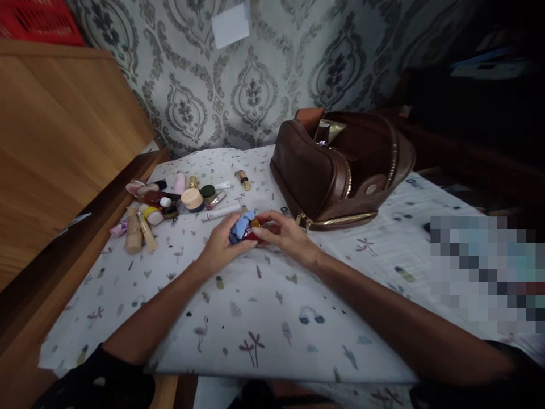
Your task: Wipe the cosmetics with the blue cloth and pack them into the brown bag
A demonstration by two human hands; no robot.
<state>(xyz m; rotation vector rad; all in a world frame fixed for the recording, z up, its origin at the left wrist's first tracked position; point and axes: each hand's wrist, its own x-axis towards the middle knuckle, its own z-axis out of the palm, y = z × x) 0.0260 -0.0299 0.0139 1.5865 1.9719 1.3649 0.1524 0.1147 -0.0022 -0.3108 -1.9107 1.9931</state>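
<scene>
My left hand (219,243) is closed around a crumpled light-blue cloth (242,226) near the middle of the table. Pressed against the cloth is a small dark-red container with a gold part (250,233), pinched by the fingers of my right hand (292,237). Fingers cover much of the container, so its exact kind is hidden. Just beyond my hands lies a slim white tube (222,212). To the right of them stands a brown leather bag (304,176), unzipped, with a dark-capped item (322,132) showing inside.
Left of my hands, several cosmetics are grouped, among them a peach-lidded jar (192,200), a green-lidded jar (208,193) and a beige tube (133,234). A gold-and-black small tube (243,180) lies farther back. A wooden panel (63,130) borders the patterned tablecloth (272,307) at left.
</scene>
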